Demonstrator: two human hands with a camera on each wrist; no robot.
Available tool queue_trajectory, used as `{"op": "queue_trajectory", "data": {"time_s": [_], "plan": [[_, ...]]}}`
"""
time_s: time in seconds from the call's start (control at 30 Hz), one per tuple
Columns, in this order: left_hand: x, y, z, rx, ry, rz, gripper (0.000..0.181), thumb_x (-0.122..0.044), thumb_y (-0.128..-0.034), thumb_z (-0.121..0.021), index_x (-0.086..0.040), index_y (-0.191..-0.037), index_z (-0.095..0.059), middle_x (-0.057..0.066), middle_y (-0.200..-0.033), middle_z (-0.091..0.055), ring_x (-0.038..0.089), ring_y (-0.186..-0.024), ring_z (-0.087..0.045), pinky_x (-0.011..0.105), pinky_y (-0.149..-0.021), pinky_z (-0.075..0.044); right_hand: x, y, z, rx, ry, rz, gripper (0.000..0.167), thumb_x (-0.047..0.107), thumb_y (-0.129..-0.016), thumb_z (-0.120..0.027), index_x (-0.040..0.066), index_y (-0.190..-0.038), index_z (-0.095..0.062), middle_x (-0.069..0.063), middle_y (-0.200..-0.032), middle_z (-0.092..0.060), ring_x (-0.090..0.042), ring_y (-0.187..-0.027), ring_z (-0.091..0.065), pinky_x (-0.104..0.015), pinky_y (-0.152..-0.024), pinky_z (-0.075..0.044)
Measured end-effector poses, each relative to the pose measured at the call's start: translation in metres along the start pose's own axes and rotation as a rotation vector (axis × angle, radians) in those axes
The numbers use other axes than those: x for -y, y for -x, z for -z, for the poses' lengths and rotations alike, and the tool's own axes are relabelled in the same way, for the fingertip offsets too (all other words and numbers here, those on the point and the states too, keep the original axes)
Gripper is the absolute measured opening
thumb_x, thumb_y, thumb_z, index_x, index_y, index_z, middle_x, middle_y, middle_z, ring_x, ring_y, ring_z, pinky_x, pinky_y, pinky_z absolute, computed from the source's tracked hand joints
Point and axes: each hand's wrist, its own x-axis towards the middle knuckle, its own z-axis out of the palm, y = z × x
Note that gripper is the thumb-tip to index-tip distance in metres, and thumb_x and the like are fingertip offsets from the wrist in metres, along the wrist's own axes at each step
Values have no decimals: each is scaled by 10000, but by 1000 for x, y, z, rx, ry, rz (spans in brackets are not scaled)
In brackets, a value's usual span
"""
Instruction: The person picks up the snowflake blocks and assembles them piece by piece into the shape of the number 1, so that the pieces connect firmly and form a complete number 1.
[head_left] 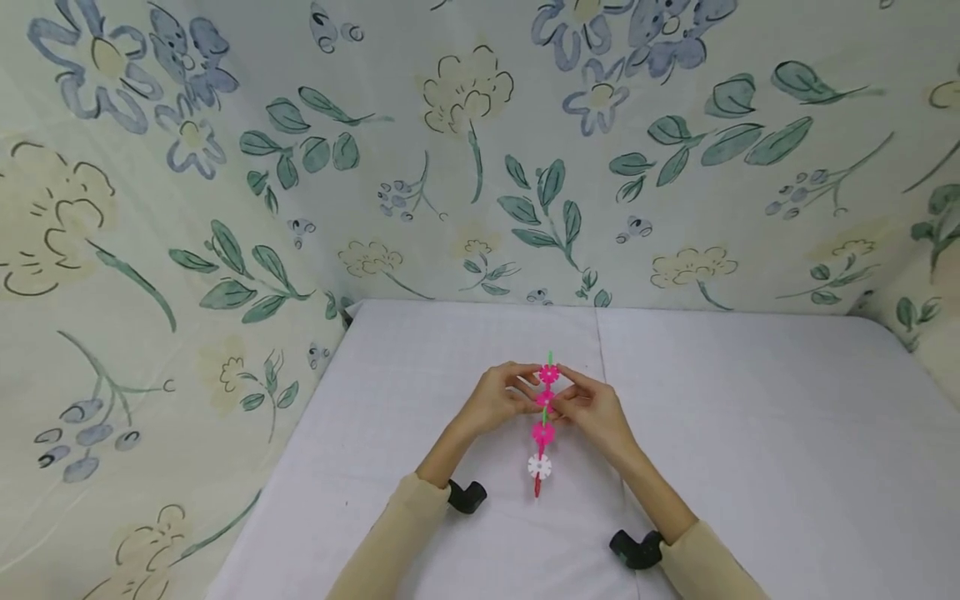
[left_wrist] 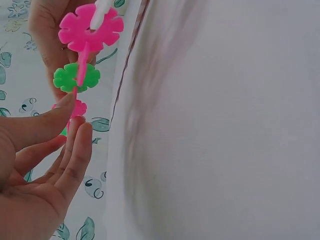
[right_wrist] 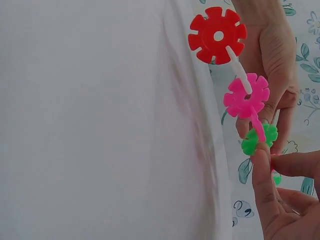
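Note:
A chain of slotted plastic flower discs hangs between the two hands above the white table. Its pink disc [head_left: 543,433] and white disc [head_left: 539,467] are below the hands, and a red disc [right_wrist: 217,35] is at the near end. The left hand [head_left: 491,402] pinches the upper part of the chain from the left, thumb and fingertips at a pink disc [left_wrist: 79,108]. From the other side, the right hand [head_left: 597,410] pinches it close by. A green disc [left_wrist: 76,77] shows just beyond the fingertips in the left wrist view. Fingers partly hide the discs at the grip.
A white cloth covers the table [head_left: 750,417], with a seam running from front to back. Floral fabric [head_left: 465,167] hangs behind and at the sides. Black wrist-worn pieces [head_left: 636,550] sit by the beige sleeves [head_left: 397,533].

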Motion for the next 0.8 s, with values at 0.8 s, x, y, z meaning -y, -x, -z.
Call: {"op": "queue_trajectory", "data": {"time_s": [0.8], "plan": [[9,-14,-7,64,-221,21,336,-43,-963,-713,-41,-1299,-718,126,-1204,-692,259,-1089,-675,333,-914,-586,-7,-19,-1,4,208,-88,559,-26,-891,-747,-84,-1415,-562,-213,-871,-745,-196,-641,-746,-222,-590,-598]]}}
